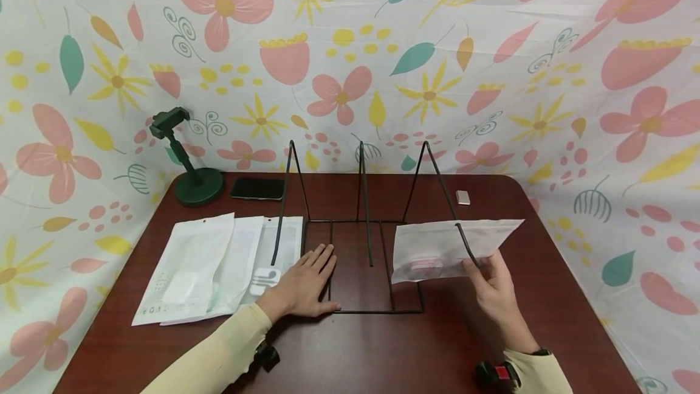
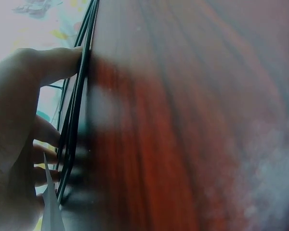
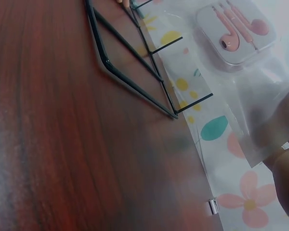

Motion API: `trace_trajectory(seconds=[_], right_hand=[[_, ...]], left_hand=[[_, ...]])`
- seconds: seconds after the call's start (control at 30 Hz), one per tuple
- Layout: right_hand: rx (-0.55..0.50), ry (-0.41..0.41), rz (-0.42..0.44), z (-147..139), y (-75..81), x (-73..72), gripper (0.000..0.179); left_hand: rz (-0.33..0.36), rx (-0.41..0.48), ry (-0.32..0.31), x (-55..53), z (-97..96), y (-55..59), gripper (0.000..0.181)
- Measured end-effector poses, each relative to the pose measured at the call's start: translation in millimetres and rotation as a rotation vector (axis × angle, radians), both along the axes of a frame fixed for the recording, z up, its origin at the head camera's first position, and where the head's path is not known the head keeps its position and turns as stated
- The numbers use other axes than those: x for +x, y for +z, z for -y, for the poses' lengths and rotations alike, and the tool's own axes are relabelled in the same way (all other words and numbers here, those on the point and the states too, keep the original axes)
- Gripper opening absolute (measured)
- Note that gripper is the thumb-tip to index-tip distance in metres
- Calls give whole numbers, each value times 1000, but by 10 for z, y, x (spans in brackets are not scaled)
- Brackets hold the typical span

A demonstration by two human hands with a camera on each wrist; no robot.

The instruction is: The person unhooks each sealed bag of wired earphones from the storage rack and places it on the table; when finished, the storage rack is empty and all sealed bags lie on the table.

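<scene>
A black wire display rack (image 1: 365, 312) with three sloping prongs stands on the table. My left hand (image 1: 303, 281) rests on the left side of its base, fingers straight. In the left wrist view the thumb (image 2: 58, 65) touches the black rods. With my right hand (image 1: 494, 290) I pinch the lower right edge of a translucent bag (image 1: 476, 239). The rack's right prong (image 1: 465, 239) crosses in front of the bag from its top edge. In the right wrist view, pink earphones (image 3: 236, 24) in a clear square case show inside the bag.
White bags (image 1: 191, 260) lie overlapping left of the rack, one holding white earphones (image 1: 265, 278). Behind them are a dark green round-based stand (image 1: 199, 187) and a black phone (image 1: 257, 188). A small light block (image 1: 462, 197) lies at the back right. Floral cloth (image 1: 339, 47) hangs behind the table.
</scene>
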State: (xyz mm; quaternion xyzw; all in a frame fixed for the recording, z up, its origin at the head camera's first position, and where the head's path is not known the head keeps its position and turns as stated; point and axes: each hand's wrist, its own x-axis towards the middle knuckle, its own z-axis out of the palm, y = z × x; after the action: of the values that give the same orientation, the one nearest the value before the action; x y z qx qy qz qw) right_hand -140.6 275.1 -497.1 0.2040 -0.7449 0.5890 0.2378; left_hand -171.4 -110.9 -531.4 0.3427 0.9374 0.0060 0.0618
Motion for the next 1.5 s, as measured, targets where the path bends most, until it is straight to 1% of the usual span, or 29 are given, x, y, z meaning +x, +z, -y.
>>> trace_trajectory(seconds=[0.2,0.4,0.6,0.8,0.9,1.03,1.1,1.13,1.2,1.23,1.33,1.37,1.43,1.47,1.5], right_hand=[[66,-45,-66,-6,18,28,30],[78,-52,-137,-16,48,79,35],[93,-78,-137,-34,61,167,34],[97,-91,-120,-70,16,187,34],[93,-81,-128,-26,90,224,35],[102,-77,-123,55,228,308,30],[108,-86,-111,62,248,340,26],[106,-87,-112,57,241,346,26],[92,-88,-113,7,159,334,29],[89,-92,-107,-2,150,342,26],[85,-100,-99,-76,40,329,28],[90,-106,-93,-96,9,331,25],[102,-112,-84,-105,1,351,23],[100,-109,-90,-129,-37,345,26],[103,-110,-86,-133,-42,355,28]], left_hand=[[-4,-2,0,0,5,-7,99],[-2,-7,1,1,4,-6,100],[5,0,-3,-3,-5,-6,100],[13,3,3,-2,-8,4,100],[16,7,4,-2,-7,12,100],[16,9,5,-2,-5,10,100],[17,8,7,-2,-9,8,100],[16,6,7,-2,-8,9,100],[17,3,9,-2,-7,13,100],[16,1,10,-2,-7,14,100],[18,-2,10,0,-9,16,100],[19,-1,11,2,-10,16,100],[21,2,12,5,-12,19,100],[23,3,13,7,-13,20,100],[23,5,12,8,-13,20,100]])
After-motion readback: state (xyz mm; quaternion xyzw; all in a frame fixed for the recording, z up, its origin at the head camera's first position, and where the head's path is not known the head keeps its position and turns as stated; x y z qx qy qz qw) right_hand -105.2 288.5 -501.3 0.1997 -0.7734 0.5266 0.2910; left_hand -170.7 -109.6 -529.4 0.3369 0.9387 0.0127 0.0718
